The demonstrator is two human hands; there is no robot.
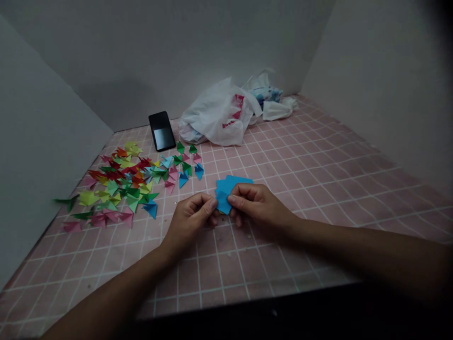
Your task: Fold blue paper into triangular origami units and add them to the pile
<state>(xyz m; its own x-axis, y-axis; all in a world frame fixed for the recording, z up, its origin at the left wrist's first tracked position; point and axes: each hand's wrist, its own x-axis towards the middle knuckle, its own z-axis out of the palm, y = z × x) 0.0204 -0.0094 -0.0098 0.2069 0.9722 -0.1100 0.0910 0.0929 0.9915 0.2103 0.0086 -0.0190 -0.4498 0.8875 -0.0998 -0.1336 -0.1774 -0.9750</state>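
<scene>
A small piece of folded blue paper (223, 202) is pinched between my two hands above the middle of the table. My left hand (193, 212) grips its left edge between thumb and fingers. On the right edge my right hand (256, 203) closes with thumb and forefinger. Just behind it more blue paper (240, 180) shows, partly covered by the held piece and my right hand; whether it lies on the table I cannot tell. To the left spreads a heap of folded paper cranes (130, 192) in red, green, yellow, pink and blue.
A phone (162, 132) leans upright at the back left. Beside it lies a white plastic bag (217, 113) with red print. Farther right are a blue-patterned tissue pack (269, 94) and a crumpled white tissue (276, 110). Pale walls enclose the pink checked tablecloth (336, 189).
</scene>
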